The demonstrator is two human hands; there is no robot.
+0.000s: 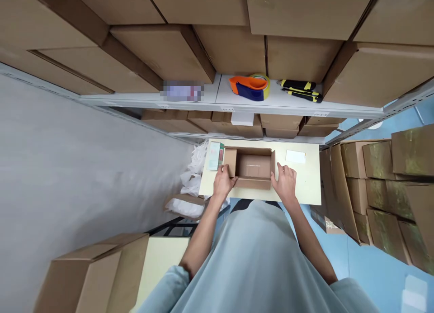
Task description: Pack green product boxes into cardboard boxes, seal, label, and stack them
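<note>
An open cardboard box (253, 183) stands on a pale yellow table (310, 186) in front of me, and its inside shows only a bare bottom. My left hand (223, 182) grips the box at its left front corner, with the thumb along the front and fingers at the left flap. Beside the box's right wall is my right hand (285, 182), fingers apart and curved, its thumb at the edge of the right flap. A small light-green carton (214, 155) lies left of the box. On the right side of the table is a white slip (295, 156).
Above the table, a shelf (190, 98) bears large cartons, an orange and blue tape dispenser (250, 87) and yellow-black utility knives (300, 90). Taped cartons (381, 173) are stacked at right. White packing material (195, 179) lies left of the table, near a grey wall (84, 168).
</note>
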